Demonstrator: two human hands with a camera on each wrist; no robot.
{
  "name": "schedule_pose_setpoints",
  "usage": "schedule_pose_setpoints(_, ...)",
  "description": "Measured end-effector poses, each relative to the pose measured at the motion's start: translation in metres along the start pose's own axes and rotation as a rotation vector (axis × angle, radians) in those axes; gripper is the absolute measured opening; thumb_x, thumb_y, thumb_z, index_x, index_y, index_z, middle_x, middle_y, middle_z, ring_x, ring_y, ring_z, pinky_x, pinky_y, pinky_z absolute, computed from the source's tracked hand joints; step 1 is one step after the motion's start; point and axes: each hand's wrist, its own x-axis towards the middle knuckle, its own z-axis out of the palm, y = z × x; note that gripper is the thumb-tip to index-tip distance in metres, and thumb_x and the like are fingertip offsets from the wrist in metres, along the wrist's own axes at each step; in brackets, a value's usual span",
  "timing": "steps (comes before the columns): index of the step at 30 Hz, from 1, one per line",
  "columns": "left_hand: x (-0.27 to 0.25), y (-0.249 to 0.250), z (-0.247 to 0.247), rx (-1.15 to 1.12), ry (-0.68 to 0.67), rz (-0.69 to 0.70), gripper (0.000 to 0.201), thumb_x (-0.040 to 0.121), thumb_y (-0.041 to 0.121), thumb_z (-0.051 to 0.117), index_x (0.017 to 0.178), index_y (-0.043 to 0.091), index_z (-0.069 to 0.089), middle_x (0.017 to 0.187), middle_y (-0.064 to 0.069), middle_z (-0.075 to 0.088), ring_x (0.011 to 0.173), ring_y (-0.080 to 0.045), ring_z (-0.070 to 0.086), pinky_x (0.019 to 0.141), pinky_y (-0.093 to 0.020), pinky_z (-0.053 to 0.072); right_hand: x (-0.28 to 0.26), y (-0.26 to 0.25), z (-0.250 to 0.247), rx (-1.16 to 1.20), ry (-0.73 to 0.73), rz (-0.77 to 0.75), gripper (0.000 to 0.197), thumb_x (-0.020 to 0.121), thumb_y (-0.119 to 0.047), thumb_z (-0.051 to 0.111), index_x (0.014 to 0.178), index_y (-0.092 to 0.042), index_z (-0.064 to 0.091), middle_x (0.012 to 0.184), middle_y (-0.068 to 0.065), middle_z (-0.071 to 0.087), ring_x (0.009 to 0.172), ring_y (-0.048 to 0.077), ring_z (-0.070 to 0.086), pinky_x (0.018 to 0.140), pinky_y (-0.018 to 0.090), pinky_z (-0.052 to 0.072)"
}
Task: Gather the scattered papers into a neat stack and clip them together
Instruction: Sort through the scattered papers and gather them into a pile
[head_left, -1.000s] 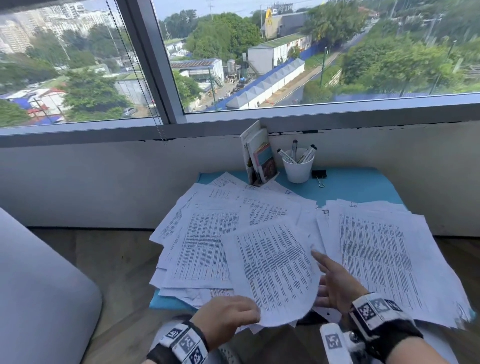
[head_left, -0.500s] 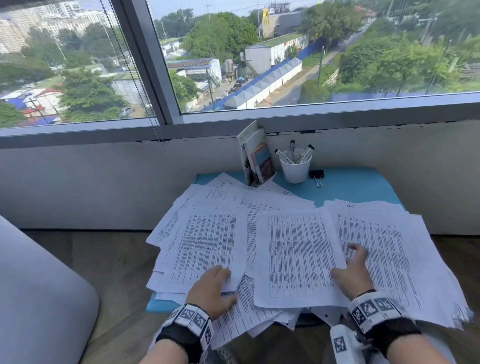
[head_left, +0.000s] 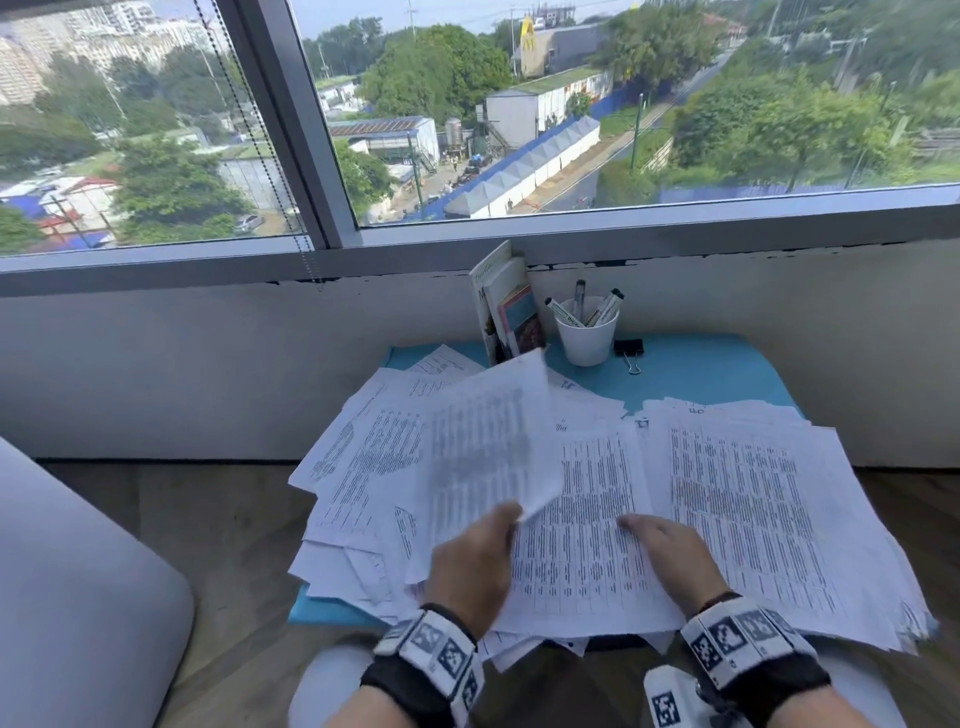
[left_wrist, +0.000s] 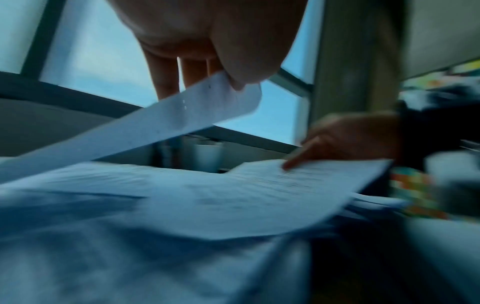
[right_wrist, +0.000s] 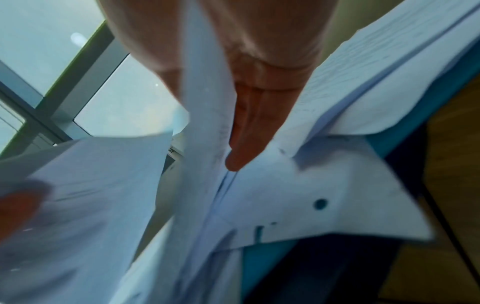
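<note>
Left hand (head_left: 475, 564) pinches a lifted sheet (head_left: 493, 441) (blurred); right hand (head_left: 670, 558) lies flat, fingers straight, on papers (head_left: 748, 499) by the desk's (head_left: 717, 379) front edge.

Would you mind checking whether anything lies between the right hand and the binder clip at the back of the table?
Nothing upright blocks it. Between the right hand and the binder clip lie only flat scattered papers and bare blue table. The white pen cup stands just left of the clip, beside that path.

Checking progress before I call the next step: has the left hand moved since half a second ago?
Yes. The left hand has shifted right toward the right hand and lifted a sheet that rises toward the white cup.
</note>
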Motion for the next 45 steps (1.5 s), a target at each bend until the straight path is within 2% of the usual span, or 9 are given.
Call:
schedule_pose_setpoints(3,-0.005,0.029,0.034,0.076,-0.139,0.229,0.016,0.082,0.026,0.055,0.094,0.031,0.047,0.064,0.010,0.059,0.052,-0.007,0.057,0.041,-0.017,0.036,-0.001,-0.009,0.003,0.272,-0.044,0.063,0.051,0.085,-0.061,0.048,0.103,-0.018,0.068,0.110,0.002,0.065,0.107,0.022,0.057,0.105,0.043,0.035)
schedule_pose_setpoints(7,-0.003,0.041,0.045,-0.083,-0.259,0.274,0.027,0.093,0.050,0.039,0.106,0.030,0.052,0.095,0.005,0.068,0.086,-0.017,0.062,0.070,-0.028,0.046,0.001,-0.003,0.000,0.068,0.167,-0.028,0.022,0.087,-0.019,0.064,0.067,-0.011,0.061,0.062,0.004,0.054,0.059,0.021,0.048,0.060,0.032,0.037)
schedule_pose_setpoints(9,0.003,0.028,0.035,-0.116,-0.203,0.109,0.057,0.089,0.067,0.025,0.117,0.027,0.055,0.104,0.005,0.067,0.096,-0.015,0.060,0.086,-0.028,0.044,0.009,0.008,-0.007,0.020,0.279,-0.003,0.005,0.084,-0.011,0.063,0.081,-0.007,0.064,0.071,0.009,0.062,0.064,0.026,0.056,0.060,0.032,0.042)
schedule_pose_setpoints(15,0.047,-0.065,0.011,0.169,-0.238,-0.604,0.078,0.086,0.060,0.048,0.144,0.015,0.024,0.148,-0.009,0.026,0.135,-0.027,0.025,0.110,-0.039,0.029,0.023,0.035,-0.017,-0.020,0.165,0.148,0.067,0.081,0.000,0.063,0.136,-0.013,0.027,0.113,0.013,0.057,0.092,0.031,0.057,0.086,0.041,0.048)
schedule_pose_setpoints(24,0.098,-0.105,0.031,0.318,-0.533,-0.852,0.110,0.062,0.066,0.072,0.143,0.010,0.024,0.144,-0.011,0.035,0.134,-0.030,0.032,0.107,-0.046,0.034,0.023,0.038,-0.020,-0.103,0.114,0.082,0.072,0.085,0.004,0.056,0.134,-0.020,0.010,0.088,0.002,0.047,0.069,0.026,0.057,0.063,0.033,0.047)
schedule_pose_setpoints(30,0.095,-0.086,0.014,-0.141,0.027,-0.879,0.023,0.090,0.018,0.056,0.109,0.006,0.051,0.102,-0.019,0.064,0.082,-0.030,0.058,0.071,-0.038,0.049,0.020,0.039,-0.019,-0.200,0.105,0.008,0.053,0.087,-0.001,0.055,0.128,-0.023,0.031,0.091,0.004,0.054,0.068,0.018,0.056,0.054,0.025,0.040)
schedule_pose_setpoints(35,0.089,-0.074,-0.020,-0.632,0.676,-0.902,0.007,0.094,0.014,0.051,0.096,0.009,0.046,0.090,-0.014,0.058,0.058,-0.028,0.061,0.054,-0.032,0.048,0.020,0.042,-0.019,-0.226,0.053,-0.001,0.033,0.087,-0.003,0.055,0.116,-0.019,0.059,0.126,0.004,0.057,0.116,0.022,0.052,0.100,0.033,0.039)
schedule_pose_setpoints(40,0.060,-0.030,0.002,-0.775,-0.011,-0.774,0.027,0.091,0.009,0.053,0.117,0.013,0.046,0.111,-0.012,0.056,0.070,-0.030,0.067,0.043,-0.024,0.049,0.023,0.045,-0.019,-0.056,0.072,0.072,0.022,0.092,-0.026,0.051,0.104,-0.018,0.067,0.122,0.006,0.062,0.112,0.024,0.056,0.103,0.041,0.040)
schedule_pose_setpoints(45,0.020,0.008,0.040,-0.493,-0.359,-0.695,0.034,0.094,0.018,0.050,0.126,0.017,0.039,0.122,-0.002,0.056,0.067,-0.009,0.062,0.054,-0.025,0.056,0.041,0.060,-0.021,0.255,0.014,0.233,0.075,0.065,-0.080,0.054,0.093,-0.014,0.074,0.096,0.010,0.073,0.093,0.031,0.068,0.094,0.050,0.048)
